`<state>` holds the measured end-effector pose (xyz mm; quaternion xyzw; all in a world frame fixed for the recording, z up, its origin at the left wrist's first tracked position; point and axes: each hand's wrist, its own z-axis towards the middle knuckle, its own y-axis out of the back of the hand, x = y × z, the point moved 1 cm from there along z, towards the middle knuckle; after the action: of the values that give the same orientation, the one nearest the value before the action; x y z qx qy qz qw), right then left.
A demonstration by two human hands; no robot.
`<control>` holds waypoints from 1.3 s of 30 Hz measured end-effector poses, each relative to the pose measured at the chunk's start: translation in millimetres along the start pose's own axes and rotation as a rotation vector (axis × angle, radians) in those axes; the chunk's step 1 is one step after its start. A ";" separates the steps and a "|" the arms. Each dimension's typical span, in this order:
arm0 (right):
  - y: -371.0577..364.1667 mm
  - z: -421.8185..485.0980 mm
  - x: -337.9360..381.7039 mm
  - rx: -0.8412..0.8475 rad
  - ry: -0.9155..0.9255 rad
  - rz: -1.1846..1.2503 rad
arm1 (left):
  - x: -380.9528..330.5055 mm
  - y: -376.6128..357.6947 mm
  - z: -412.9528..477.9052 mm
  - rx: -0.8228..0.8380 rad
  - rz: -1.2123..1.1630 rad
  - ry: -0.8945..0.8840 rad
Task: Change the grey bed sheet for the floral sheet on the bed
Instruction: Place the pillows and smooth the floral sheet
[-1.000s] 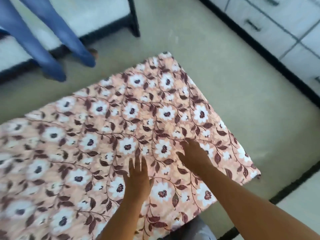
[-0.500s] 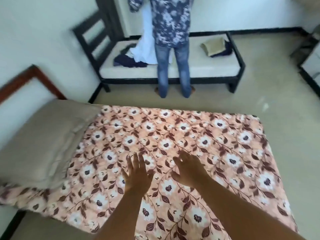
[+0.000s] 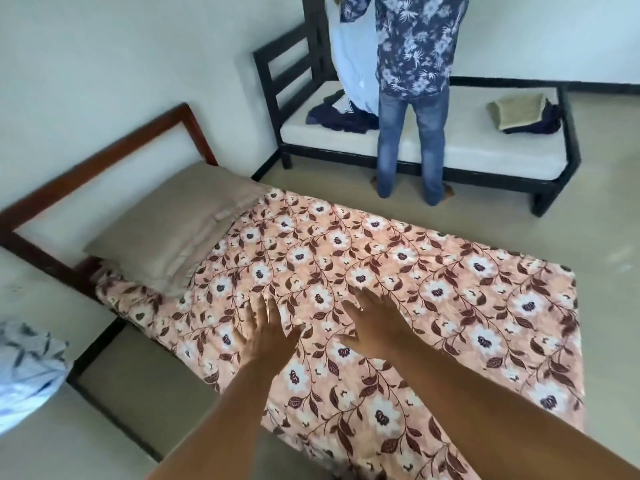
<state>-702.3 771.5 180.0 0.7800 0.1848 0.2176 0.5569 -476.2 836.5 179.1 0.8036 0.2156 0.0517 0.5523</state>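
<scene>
The left hand point(image 3: 268, 336) and right hand point(image 3: 377, 323) are spread flat on the one floral sheet point(image 3: 433, 289), nothing gripped. One pillow point(image 3: 166, 230) is seen at ten o'clock.

Looks like a plain bedroom in someone's home.
Wood-framed bed point(image 3: 104, 157) with a pillow point(image 3: 166, 230) and floral sheet point(image 3: 415, 306) near, dark daybed point(image 3: 485, 157) piled with clothes point(image 3: 343, 119) at the far wall.

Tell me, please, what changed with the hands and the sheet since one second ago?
The left hand and right hand slid over the floral sheet from its foot corner toward the pillow; the left one spread wider. Nothing was gripped or let go. Both hands stay flat and open on the sheet, which still covers the bed.
</scene>
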 end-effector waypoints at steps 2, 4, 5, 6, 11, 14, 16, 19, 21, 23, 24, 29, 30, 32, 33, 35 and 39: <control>-6.8 -11.3 -2.5 0.019 -0.015 -0.018 | -4.5 -4.8 -7.7 0.004 0.015 -0.013; -10.0 -20.2 -3.8 0.027 -0.032 -0.020 | -7.0 -9.1 -14.3 0.004 0.040 -0.035; -9.7 -23.1 -3.8 0.020 -0.035 -0.022 | -7.6 -10.2 -16.8 0.005 0.049 -0.046; -10.8 -27.0 -3.2 0.017 -0.038 -0.023 | -7.6 -13.8 -19.1 0.015 0.051 -0.058; -16.7 -37.6 -1.4 -0.017 -0.056 -0.059 | -5.3 -33.2 -26.0 0.072 0.069 -0.101; -21.6 -43.7 3.9 -0.009 -0.068 -0.063 | -1.3 -45.8 -28.1 0.077 0.067 -0.119; -25.1 -50.9 6.5 -0.004 -0.080 -0.060 | -3.6 -53.0 -31.2 0.105 0.048 -0.121; -26.8 -62.1 8.3 -0.007 -0.087 -0.071 | -10.5 -60.5 -37.5 0.114 0.034 -0.132; -22.5 -66.8 7.1 -0.024 -0.088 -0.070 | -15.8 -60.4 -41.1 0.099 0.018 -0.145; -17.2 -70.7 4.3 -0.034 -0.090 -0.067 | -21.4 -57.7 -44.7 0.087 0.018 -0.152; -15.0 -71.6 2.2 -0.041 -0.087 -0.061 | -23.7 -56.3 -45.4 0.080 0.017 -0.152; -7.1 -83.8 -13.9 -0.064 -0.084 -0.033 | -40.9 -60.4 -49.5 0.073 0.028 -0.146; -6.2 -87.1 -18.3 -0.062 -0.083 -0.034 | -45.9 -62.0 -51.2 0.075 0.043 -0.143; -4.7 -96.2 -33.0 -0.068 -0.070 -0.038 | -63.6 -65.1 -56.8 0.074 0.053 -0.142; -3.5 -102.4 -44.8 -0.067 -0.065 -0.040 | -76.5 -67.5 -60.5 0.070 0.056 -0.140; -3.0 -112.6 -65.9 -0.069 -0.054 -0.040 | -99.0 -72.4 -68.2 0.056 0.057 -0.140; -1.1 -137.8 -118.0 -0.095 -0.018 -0.036 | -152.0 -89.3 -84.8 0.012 0.046 -0.107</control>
<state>-876.3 817.9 202.5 0.7512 0.1833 0.2088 0.5987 -666.3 875.1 154.0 0.8131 0.1677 0.0200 0.5571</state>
